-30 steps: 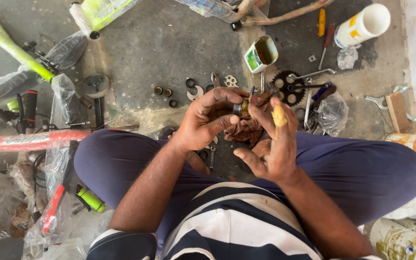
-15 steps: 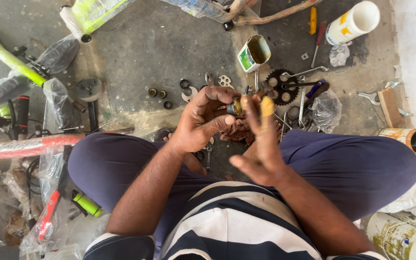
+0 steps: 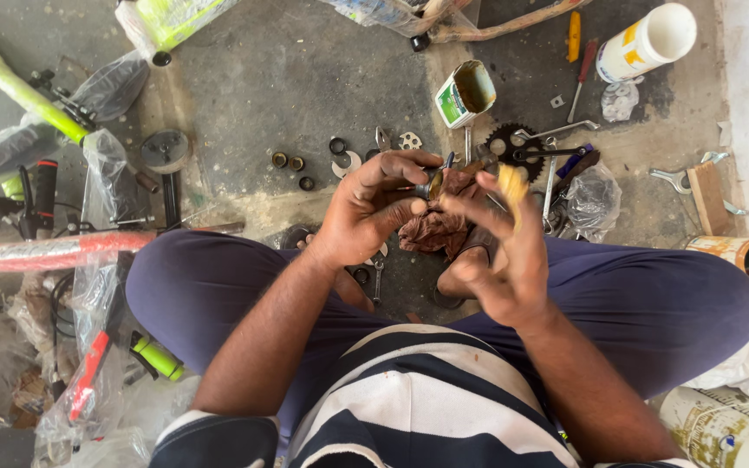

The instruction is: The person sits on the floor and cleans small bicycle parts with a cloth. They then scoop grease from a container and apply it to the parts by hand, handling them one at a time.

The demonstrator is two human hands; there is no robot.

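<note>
Bearing cup [image 3: 434, 184] — a small, dark metal ring with a brassy edge — is pinched between thumb and fingers of the left hand [image 3: 366, 208], above a brown rag [image 3: 433, 230] lying over the lap. The right hand [image 3: 500, 260] is blurred; its fingers are curled, one tip coated in yellow grease [image 3: 511, 184]. The piece is judged light, rigid and slippery once greased — best gripped by the outer rim. A grease tin [image 3: 465, 93] and a sprocket [image 3: 504, 143] are noted on the floor beyond.

left hand [image 3: 373, 208]: fingers curled, pinching | right hand [image 3: 500, 251]: raised, fingers blurred, tips greased yellow
</note>
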